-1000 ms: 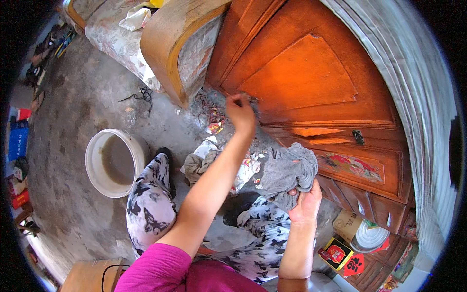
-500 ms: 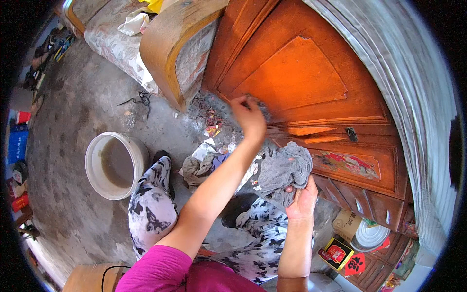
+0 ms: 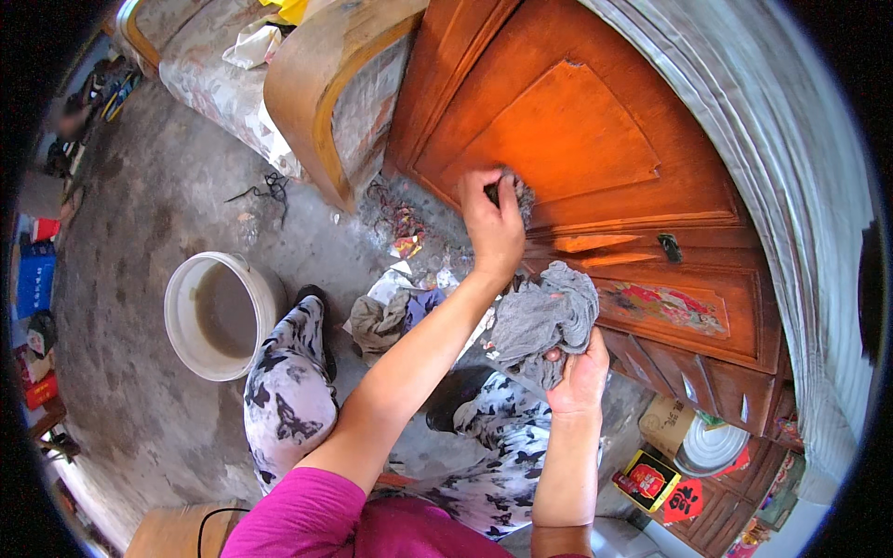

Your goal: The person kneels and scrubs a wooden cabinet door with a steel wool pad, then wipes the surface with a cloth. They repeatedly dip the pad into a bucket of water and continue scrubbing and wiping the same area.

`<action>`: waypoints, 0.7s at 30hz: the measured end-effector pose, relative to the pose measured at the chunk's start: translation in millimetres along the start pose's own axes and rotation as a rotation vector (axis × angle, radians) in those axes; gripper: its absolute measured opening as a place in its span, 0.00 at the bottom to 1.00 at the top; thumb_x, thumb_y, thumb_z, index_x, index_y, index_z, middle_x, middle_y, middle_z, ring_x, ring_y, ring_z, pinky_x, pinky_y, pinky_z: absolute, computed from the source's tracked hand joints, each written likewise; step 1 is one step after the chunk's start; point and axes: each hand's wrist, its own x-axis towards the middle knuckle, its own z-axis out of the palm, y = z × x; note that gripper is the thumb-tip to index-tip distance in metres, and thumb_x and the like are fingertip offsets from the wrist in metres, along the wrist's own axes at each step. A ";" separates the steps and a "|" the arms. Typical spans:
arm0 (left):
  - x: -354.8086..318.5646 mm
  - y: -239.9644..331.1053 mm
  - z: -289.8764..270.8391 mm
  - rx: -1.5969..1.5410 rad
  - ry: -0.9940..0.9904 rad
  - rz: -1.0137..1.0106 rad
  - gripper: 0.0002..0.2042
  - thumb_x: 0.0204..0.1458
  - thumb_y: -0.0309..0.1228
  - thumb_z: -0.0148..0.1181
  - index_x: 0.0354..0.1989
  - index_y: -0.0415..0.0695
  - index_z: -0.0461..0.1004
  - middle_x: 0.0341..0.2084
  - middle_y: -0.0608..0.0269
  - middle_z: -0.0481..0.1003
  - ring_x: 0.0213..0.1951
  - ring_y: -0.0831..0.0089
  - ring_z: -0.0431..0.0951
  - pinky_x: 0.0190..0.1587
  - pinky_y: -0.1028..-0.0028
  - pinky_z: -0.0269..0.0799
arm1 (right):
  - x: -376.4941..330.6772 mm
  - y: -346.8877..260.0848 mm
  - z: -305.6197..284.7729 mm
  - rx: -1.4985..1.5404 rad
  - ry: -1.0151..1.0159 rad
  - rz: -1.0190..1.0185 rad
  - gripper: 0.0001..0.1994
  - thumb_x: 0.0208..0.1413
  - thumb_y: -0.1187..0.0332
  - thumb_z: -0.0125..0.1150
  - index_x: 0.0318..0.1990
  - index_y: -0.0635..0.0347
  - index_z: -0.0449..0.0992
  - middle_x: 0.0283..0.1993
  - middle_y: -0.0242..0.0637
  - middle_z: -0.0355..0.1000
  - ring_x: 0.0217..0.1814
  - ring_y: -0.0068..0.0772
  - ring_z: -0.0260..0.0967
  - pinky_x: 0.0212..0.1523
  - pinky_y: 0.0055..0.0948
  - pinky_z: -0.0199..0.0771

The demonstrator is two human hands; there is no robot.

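My left hand [image 3: 494, 228] is closed round a rough grey wad [image 3: 520, 196], like a steel wool scourer, held against the lower part of an orange-brown wooden cabinet door [image 3: 558, 139]. Fingers and thumb pinch it from the near side, hiding part of it. In my right hand [image 3: 579, 377] is a crumpled grey cloth [image 3: 544, 321], draped over the fingers in front of the cabinet. A second, brownish-grey cloth [image 3: 377, 321] lies on the floor beyond my left forearm. The white bucket [image 3: 175, 316] of murky water stands to the left of my knee.
A sofa with a curved wooden arm [image 3: 307, 84] adjoins the cabinet. Scraps of litter [image 3: 406, 237] lie on the grey concrete floor [image 3: 139, 232] by its base. Pale curtain fabric [image 3: 763, 112] hangs at the right. Boxes [image 3: 646, 479] and a round lid [image 3: 712, 445] sit at the lower right.
My left hand has shifted slightly up and to the right along the cabinet door with the grey wad. My right hand stays nearly in place, still holding the grey cloth.
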 end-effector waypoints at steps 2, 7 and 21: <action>14.7 -1.6 0.8 -0.070 -0.001 0.053 0.05 0.64 0.23 0.58 0.43 0.38 0.69 0.38 0.58 0.70 0.39 0.67 0.73 0.49 0.68 0.71 | 0.2 -0.1 5.8 0.024 0.082 0.016 0.20 0.71 0.61 0.41 0.54 0.58 0.80 0.48 0.30 0.80 0.30 0.21 0.65 0.28 0.19 0.63; 26.9 -96.4 -22.2 -0.058 0.264 -0.302 0.06 0.63 0.24 0.61 0.39 0.39 0.69 0.36 0.55 0.73 0.40 0.64 0.73 0.49 0.64 0.69 | 5.5 4.9 16.1 -0.037 -0.071 0.007 0.19 0.71 0.61 0.42 0.56 0.58 0.79 0.51 0.31 0.80 0.35 0.20 0.68 0.31 0.19 0.64; 29.1 -100.9 -37.5 -0.063 0.179 -0.480 0.07 0.61 0.24 0.64 0.38 0.39 0.70 0.32 0.58 0.76 0.35 0.69 0.75 0.44 0.68 0.72 | 5.2 5.7 19.4 -0.006 -0.048 0.026 0.20 0.72 0.60 0.41 0.58 0.57 0.78 0.51 0.29 0.80 0.36 0.20 0.68 0.29 0.18 0.65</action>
